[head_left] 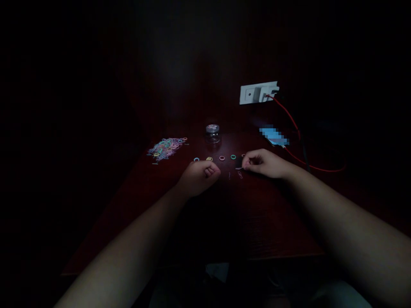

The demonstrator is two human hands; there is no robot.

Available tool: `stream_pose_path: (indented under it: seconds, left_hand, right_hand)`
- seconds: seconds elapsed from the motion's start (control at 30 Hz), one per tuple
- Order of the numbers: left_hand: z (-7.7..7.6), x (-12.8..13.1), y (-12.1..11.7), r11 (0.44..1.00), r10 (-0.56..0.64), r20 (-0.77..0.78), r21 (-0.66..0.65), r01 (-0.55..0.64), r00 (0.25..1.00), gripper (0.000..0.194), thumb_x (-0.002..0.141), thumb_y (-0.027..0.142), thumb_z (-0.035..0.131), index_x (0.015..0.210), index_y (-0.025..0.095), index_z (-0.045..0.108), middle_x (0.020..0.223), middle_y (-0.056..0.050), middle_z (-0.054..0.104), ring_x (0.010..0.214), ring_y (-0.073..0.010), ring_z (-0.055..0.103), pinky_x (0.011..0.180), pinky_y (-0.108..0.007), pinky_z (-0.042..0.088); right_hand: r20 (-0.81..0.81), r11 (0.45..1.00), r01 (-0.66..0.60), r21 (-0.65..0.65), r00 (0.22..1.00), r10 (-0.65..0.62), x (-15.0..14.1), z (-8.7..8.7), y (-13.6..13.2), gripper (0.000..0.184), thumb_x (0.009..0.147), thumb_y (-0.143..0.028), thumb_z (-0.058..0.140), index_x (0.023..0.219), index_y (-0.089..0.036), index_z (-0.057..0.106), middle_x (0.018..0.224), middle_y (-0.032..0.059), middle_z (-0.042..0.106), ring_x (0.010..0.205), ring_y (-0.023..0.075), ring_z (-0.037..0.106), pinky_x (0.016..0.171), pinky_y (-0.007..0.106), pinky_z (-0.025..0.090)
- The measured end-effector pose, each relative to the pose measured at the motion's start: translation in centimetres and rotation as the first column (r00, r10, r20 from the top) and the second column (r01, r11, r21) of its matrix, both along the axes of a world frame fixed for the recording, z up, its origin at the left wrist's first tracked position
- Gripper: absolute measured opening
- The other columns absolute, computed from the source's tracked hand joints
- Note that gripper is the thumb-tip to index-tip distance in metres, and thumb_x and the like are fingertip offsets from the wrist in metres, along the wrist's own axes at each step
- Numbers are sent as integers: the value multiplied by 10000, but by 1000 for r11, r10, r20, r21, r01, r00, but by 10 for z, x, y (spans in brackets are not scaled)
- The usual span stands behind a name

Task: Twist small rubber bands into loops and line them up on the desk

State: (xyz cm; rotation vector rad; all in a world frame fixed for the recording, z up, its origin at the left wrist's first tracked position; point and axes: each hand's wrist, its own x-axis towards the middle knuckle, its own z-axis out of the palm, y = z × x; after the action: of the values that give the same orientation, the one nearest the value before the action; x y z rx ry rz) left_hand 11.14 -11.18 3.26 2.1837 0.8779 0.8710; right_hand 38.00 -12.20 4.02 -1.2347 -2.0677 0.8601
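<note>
My left hand (199, 177) is closed with its fingers curled in, just in front of a light blue ring (196, 159) and a yellow ring (209, 158). Whatever it may hold is hidden. To the right, my right hand (263, 163) pinches a thin pale piece (238, 168) between thumb and finger, low over the table. A pink ring (221, 158) and a green ring (233, 157) lie in the same row, and an orange one (243, 155) is partly covered by my right hand. Small thin pinkish loops (239, 174) lie between the hands.
A heap of small coloured bands and rings (167, 148) lies at the left of the dark red table (205, 222). A clear lidded jar (212, 134) stands at the back. Right of it are a blurred-out blue phone-like item (274, 135), a red cable (289, 113) and a wall socket (250, 94).
</note>
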Motion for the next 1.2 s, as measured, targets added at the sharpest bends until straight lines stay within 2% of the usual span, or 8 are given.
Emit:
stream_pose_path:
  seconds: [0.1, 0.33, 0.6, 0.9, 1.03, 1.2]
  left_hand:
    - [0, -2, 0, 1000, 4, -9, 13, -4, 1000, 166, 798, 305, 575, 766, 156, 639, 640, 11, 588, 542, -72, 495, 493, -162, 398]
    - [3, -2, -2, 998, 25, -44, 50, -23, 999, 188, 809, 313, 570, 764, 148, 650, 636, 7, 591, 537, -69, 487, 489, -162, 392]
    - [3, 0, -2, 1000, 18, -24, 18, -17, 1000, 187, 807, 318, 573, 771, 148, 643, 635, 3, 586, 538, -70, 485, 489, -169, 399]
    - [4, 0, -2, 997, 30, -40, 66, -27, 999, 176, 804, 299, 567, 774, 153, 659, 640, -2, 593, 544, -75, 485, 492, -174, 397]
    - [5, 1, -3, 997, 39, -43, 61, -36, 998, 177, 802, 303, 569, 786, 152, 661, 641, -3, 603, 545, -79, 497, 498, -174, 405]
    - [8, 2, -4, 998, 41, -46, 39, -39, 998, 165, 799, 291, 571, 781, 149, 655, 637, -3, 603, 547, -79, 502, 498, -172, 403]
  right_hand:
    - [7, 1000, -20, -12, 1000, 20, -1, -6, 4, 144, 744, -289, 632, 783, -152, 656, 688, -1, 596, 619, 110, 504, 587, 247, 390]
    - [85, 999, -40, 11, 996, 39, 1, -5, 5, 135, 751, -259, 605, 805, -161, 678, 715, -1, 605, 640, 117, 516, 617, 252, 399]
    - [180, 987, -76, 143, 982, 50, -8, -6, 6, 169, 798, -238, 553, 800, -160, 703, 814, 41, 641, 761, 153, 577, 726, 285, 430]
    - [194, 976, 57, 209, 976, -99, -1, -11, 9, 213, 796, -214, 559, 932, -190, 722, 899, 52, 648, 789, 169, 578, 754, 302, 436]
    - [204, 983, -30, 181, 979, -8, -6, -8, 5, 234, 810, -218, 546, 959, -201, 725, 909, 48, 643, 816, 165, 576, 781, 300, 435]
    - [218, 979, -139, 147, 970, 105, -16, -6, 2, 209, 790, -193, 552, 896, -193, 732, 806, 39, 655, 815, 180, 578, 793, 312, 427]
